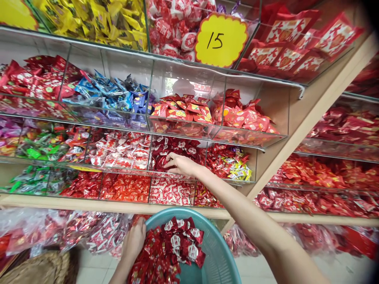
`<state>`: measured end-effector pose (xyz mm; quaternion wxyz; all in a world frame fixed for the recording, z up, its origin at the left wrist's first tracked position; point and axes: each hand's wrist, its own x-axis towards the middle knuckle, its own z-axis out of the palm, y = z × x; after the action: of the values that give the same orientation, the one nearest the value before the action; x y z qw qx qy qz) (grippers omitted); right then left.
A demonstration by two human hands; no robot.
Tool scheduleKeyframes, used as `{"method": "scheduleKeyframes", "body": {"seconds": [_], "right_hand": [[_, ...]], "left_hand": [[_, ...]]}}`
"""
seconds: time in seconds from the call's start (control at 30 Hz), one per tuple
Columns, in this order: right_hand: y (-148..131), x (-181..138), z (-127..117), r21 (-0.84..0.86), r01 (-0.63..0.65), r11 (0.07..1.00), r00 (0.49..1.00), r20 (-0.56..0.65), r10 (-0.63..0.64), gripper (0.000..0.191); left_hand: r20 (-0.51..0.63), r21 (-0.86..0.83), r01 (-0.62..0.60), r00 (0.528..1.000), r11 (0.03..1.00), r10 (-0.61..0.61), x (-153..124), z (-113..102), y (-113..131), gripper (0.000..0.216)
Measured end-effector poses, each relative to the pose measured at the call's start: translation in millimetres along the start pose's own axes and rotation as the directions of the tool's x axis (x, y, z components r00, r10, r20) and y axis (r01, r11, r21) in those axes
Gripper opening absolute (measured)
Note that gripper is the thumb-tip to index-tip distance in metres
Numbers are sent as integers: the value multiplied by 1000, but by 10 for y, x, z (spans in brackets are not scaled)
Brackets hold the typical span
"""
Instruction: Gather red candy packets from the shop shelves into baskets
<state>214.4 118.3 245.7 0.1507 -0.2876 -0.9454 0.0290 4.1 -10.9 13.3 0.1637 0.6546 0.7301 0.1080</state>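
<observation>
My right hand (180,164) reaches into a clear shelf bin of dark red wrapped candies (177,150), fingers curled down onto the pile; what they hold is hidden. My left hand (134,240) grips the rim of a teal plastic basket (220,256) held below the shelves. The basket holds a heap of the same dark red candies with white marks (174,248).
Tiered clear bins hold red, blue, green and yellow wrapped sweets. A yellow price sign marked 15 (221,39) hangs on the top bin. Bagged candies (59,232) lie under the lowest shelf. A woven basket (38,270) sits at bottom left. More bins stand at right.
</observation>
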Motion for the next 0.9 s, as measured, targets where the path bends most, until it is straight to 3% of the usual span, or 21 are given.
{"method": "scheduleKeyframes", "body": {"seconds": [0.1,0.23,0.4,0.53,0.67,0.77,0.83,0.9], "right_hand": [[-97,49,-5,-48,-77,996,993,-92,72,24],[-167,126,33,-60,-287,956,940,-211,269,22],[-85,146,62,115,-434,893,840,-307,448,16],[-139,9,-43,307,-340,889,770,-452,451,20],[-446,-324,-184,494,-191,849,687,-550,474,22],[-678,-714,-58,739,-137,660,645,-439,625,23],[-773,-1026,215,867,-148,475,612,-298,733,25],[-833,-1353,610,952,-185,243,531,-111,840,27]], "left_hand": [[-3,-6,0,1000,1000,0,-2,-10,6,28],[-2,-10,-2,1000,1000,2,-7,-21,8,28],[0,-9,4,1000,1000,-4,-16,-31,10,29],[17,5,6,1000,1000,-6,-10,-38,19,29],[15,19,-9,1000,1000,8,0,-30,18,29],[10,28,-16,1000,999,16,8,-20,11,29],[25,43,-13,1000,999,12,13,-16,11,30],[38,62,-9,999,998,6,18,-16,17,31]]}}
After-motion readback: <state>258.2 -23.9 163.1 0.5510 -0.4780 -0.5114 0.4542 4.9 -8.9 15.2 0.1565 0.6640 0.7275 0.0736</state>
